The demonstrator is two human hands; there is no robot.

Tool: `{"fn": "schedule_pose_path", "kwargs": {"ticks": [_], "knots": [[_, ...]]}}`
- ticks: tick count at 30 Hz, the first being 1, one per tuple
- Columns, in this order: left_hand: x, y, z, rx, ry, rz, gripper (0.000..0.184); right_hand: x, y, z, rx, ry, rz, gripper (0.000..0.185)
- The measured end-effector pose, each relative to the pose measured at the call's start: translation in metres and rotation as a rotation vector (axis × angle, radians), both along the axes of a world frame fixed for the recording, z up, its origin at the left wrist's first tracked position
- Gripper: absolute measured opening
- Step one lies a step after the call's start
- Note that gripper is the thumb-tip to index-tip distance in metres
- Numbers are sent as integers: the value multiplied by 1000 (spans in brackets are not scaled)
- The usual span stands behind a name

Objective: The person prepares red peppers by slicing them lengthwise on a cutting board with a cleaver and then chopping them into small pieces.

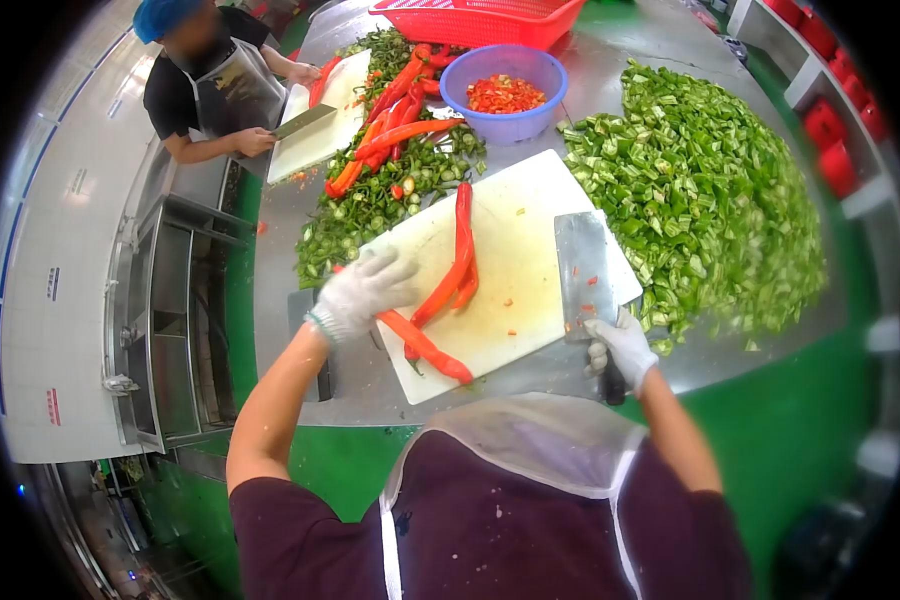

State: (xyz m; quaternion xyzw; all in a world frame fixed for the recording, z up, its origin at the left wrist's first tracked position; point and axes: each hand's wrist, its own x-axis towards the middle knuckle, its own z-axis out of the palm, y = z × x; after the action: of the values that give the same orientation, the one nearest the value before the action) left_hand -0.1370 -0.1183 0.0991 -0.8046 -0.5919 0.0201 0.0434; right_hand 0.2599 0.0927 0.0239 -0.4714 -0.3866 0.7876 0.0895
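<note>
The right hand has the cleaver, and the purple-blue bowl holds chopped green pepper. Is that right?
Not quite: in the head view, the purple-blue bowl holds chopped red pepper, not green. The right hand does have the cleaver.

Commercial kitchen — steel worktable (610,55), cleavers (584,262)

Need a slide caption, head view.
Gloved left hand at red peppers on a white cutting board; right hand grips a cleaver, chopped green peppers heaped beyond.
</note>
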Motion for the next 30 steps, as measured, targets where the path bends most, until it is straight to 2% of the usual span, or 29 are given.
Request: {"fn": "schedule_pose_path", "kwargs": {"ticks": [1,4,7,8,11,14,17,19,21,24,27,28,30], "knots": [[9,6,-6,11,89,-61,20,0,0,1,3,-8,3,22],[29,27,-24,-114,10,-239,17,-2,-3,16,-6,-31,8,23],[36,35,-2,-184,270,-301,18,-3,-4,12,30,-3,-2,23],[25,27,-4,-139,215,-388,18,-3,-3,12,15,4,-2,22],[-5,-4,11,-151,32,-262,16,-1,-3,14,-37,8,5,22],[19,-11,48,-232,-267,537,27,-1,-3,10,8,-22,24,22],[44,27,14,16,-420,979,49,-1,-4,15,7,-24,12,22],[40,60,-43,88,-497,981,69,-2,-5,17,2,-25,11,22],[43,85,-114,241,-359,844,82,-2,-4,16,-1,-24,11,21],[100,117,-55,-59,-406,1038,92,-1,-6,17,17,-7,4,22],[126,122,-48,-137,-422,954,92,-2,-8,20,22,-16,-2,22],[124,114,-63,-55,-401,782,89,-2,-8,20,22,-10,0,22],[130,95,-62,-154,-371,621,82,-1,-8,19,14,-4,-4,21]]}}
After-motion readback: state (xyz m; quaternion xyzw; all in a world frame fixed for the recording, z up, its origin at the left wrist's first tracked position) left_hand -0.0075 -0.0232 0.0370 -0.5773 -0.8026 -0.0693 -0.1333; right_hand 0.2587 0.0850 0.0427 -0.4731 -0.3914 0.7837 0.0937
